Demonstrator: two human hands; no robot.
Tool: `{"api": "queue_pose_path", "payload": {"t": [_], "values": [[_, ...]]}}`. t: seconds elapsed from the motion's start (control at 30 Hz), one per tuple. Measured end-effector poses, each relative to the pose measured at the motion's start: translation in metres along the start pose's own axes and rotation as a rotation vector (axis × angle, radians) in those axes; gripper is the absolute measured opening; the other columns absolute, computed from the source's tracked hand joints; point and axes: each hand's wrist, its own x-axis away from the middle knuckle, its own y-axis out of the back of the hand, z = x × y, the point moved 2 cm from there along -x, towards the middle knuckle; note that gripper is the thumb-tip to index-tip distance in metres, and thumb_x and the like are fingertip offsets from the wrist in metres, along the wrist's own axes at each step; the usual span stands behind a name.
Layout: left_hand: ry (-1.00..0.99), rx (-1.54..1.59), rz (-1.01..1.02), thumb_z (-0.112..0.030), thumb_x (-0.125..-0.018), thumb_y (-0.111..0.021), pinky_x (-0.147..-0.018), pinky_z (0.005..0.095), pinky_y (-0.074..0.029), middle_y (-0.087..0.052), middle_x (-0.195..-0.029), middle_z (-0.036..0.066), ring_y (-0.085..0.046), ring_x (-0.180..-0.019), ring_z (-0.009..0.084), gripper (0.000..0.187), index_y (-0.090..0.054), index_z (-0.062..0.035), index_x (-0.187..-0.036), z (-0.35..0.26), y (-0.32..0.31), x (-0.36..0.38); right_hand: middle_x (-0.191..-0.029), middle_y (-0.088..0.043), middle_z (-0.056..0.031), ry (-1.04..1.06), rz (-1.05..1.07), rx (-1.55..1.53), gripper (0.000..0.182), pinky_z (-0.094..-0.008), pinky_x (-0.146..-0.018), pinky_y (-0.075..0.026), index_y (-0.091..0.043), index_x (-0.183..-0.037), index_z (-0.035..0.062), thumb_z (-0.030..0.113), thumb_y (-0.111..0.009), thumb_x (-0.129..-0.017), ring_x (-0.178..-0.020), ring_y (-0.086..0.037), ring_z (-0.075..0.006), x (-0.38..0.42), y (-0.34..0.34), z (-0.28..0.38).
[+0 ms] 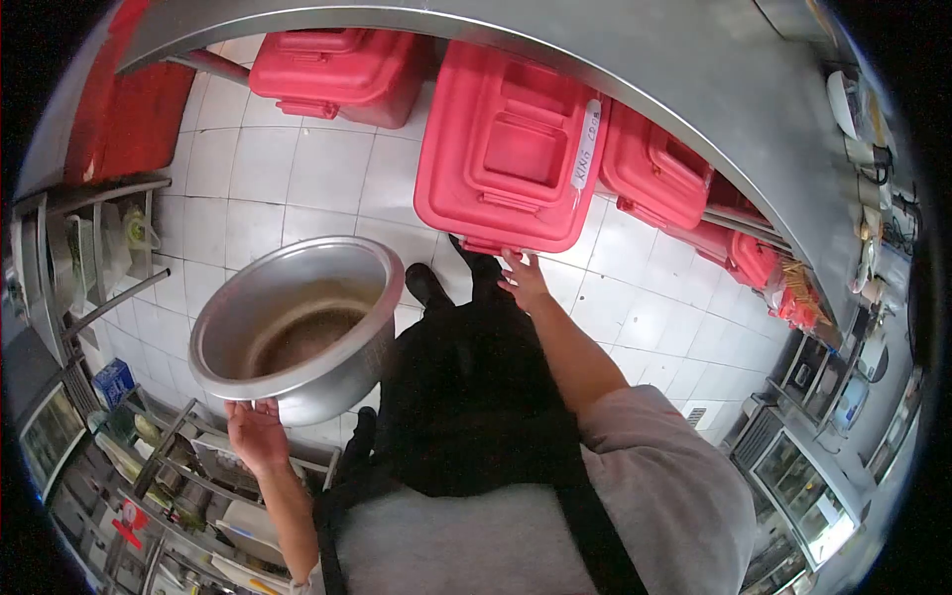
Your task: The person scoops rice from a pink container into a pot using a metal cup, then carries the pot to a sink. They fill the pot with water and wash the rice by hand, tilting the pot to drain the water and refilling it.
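My left hand [256,433] is closed on the lower rim of a large aluminium pot [342,382], which hangs tilted toward me at my left side. The pot's inside shows a dull brownish bottom. My right hand [524,280] has its fingers apart, with the fingertips right at the front edge of a red plastic bin's lid [526,149]. That lidded bin juts out from beneath the steel table and carries a white handwritten label [587,144].
A steel table [635,74] curves overhead, with more red lidded bins [342,74] [654,164] on the tiled floor [322,169] beneath it. Metal racks [164,466] with goods stand at left. A glass-fronted unit [803,491] is at lower right.
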Motion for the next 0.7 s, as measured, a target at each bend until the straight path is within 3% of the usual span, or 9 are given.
{"api": "queue_pose_path", "payload": {"t": [0.1,0.13,0.2,0.27,0.33,0.4,0.53,0.67,0.7], "values": [[0.013,0.008,0.060,-0.011,-0.079,-0.050,-0.082,0.0321,-0.042,-0.049,-0.116,0.008,-0.052,-0.093,0.0205,0.045,-0.039,-0.0069,-0.122,-0.002,-0.003,-0.008,-0.107,-0.052,-0.0071,0.154,0.027,0.256,0.069,-0.0488,-0.079,-0.043,-0.027,-0.128,0.0182,0.015,-0.066,-0.071,-0.091,-0.053,-0.0258,-0.009,0.019,-0.025],[0.003,-0.028,-0.006,-0.012,-0.078,-0.050,-0.082,0.0328,-0.042,-0.049,-0.116,0.008,-0.052,-0.092,0.0204,0.047,-0.038,-0.0066,-0.123,-0.003,-0.003,-0.009,-0.100,-0.055,-0.0079,0.546,-0.087,1.111,0.064,-0.0479,-0.074,-0.045,-0.032,-0.127,0.0148,0.013,-0.064,-0.072,-0.084,-0.057,-0.0268,-0.040,0.060,-0.059],[0.016,-0.011,-0.025,-0.013,-0.077,-0.052,-0.082,0.0336,-0.041,-0.049,-0.115,0.008,-0.052,-0.091,0.0200,0.049,-0.037,-0.0067,-0.124,-0.006,0.004,-0.013,-0.093,-0.057,-0.0066,0.290,-0.104,1.175,0.050,-0.0447,-0.068,-0.047,-0.038,-0.122,0.0150,0.019,-0.059,-0.077,-0.082,-0.057,-0.0260,-0.049,0.120,-0.100],[0.006,0.008,-0.065,-0.015,-0.077,-0.054,-0.084,0.0341,-0.040,-0.050,-0.114,0.007,-0.051,-0.091,0.0196,0.050,-0.038,-0.0070,-0.123,-0.007,0.005,-0.013,-0.094,-0.057,-0.0074,-0.142,-0.189,0.212,0.045,-0.0424,-0.064,-0.047,-0.040,-0.120,0.0142,0.030,-0.055,-0.081,-0.079,-0.056,-0.0253,-0.028,0.126,-0.075],[0.023,0.010,-0.046,-0.014,-0.077,-0.055,-0.085,0.0336,-0.040,-0.051,-0.115,0.007,-0.052,-0.094,0.0198,0.053,-0.036,-0.0078,-0.126,-0.001,0.011,-0.017,-0.097,-0.056,-0.0102,0.058,-0.131,-0.205,0.056,-0.0419,-0.069,-0.046,-0.040,-0.119,0.0116,0.053,-0.048,-0.082,-0.079,-0.057,-0.0237,-0.056,0.124,-0.029],[0.003,0.017,-0.002,-0.014,-0.078,-0.054,-0.085,0.0344,-0.043,-0.049,-0.117,0.007,-0.053,-0.094,0.0206,0.050,-0.037,-0.0065,-0.124,0.006,0.006,-0.017,-0.121,-0.047,-0.0133,0.163,0.113,-0.445,0.076,-0.0409,-0.088,-0.040,-0.032,-0.128,0.0029,0.060,-0.043,-0.080,-0.103,-0.050,-0.0269,-0.053,0.081,0.048],[0.017,0.035,0.041,-0.015,-0.079,-0.052,-0.088,0.0361,-0.040,-0.048,-0.117,0.008,-0.051,-0.100,0.0224,0.049,-0.036,-0.0051,-0.125,0.018,0.029,-0.019,-0.130,-0.036,-0.0132,0.136,0.149,-0.372,0.074,-0.0441,-0.093,-0.037,-0.033,-0.127,0.0053,0.059,-0.045,-0.078,-0.109,-0.044,-0.0275,-0.006,0.019,0.096],[0.000,0.022,-0.040,-0.014,-0.077,-0.054,-0.085,0.0347,-0.043,-0.049,-0.117,0.009,-0.054,-0.095,0.0222,0.052,-0.036,-0.0055,-0.124,0.013,0.037,-0.013,-0.127,-0.029,-0.0111,-0.022,-0.129,-0.425,0.080,-0.0447,-0.090,-0.037,-0.033,-0.124,0.0063,0.060,-0.057,-0.069,-0.112,-0.036,-0.0285,0.027,0.013,0.100],[-0.004,0.010,-0.066,-0.014,-0.077,-0.054,-0.085,0.0348,-0.043,-0.049,-0.118,0.009,-0.054,-0.096,0.0221,0.052,-0.036,-0.0055,-0.124,0.011,0.033,-0.013,-0.117,-0.039,-0.0105,-0.085,-0.222,-0.430,0.078,-0.0414,-0.083,-0.040,-0.040,-0.117,0.0067,0.062,-0.059,-0.066,-0.102,-0.043,-0.0273,0.028,0.016,0.101]]}}
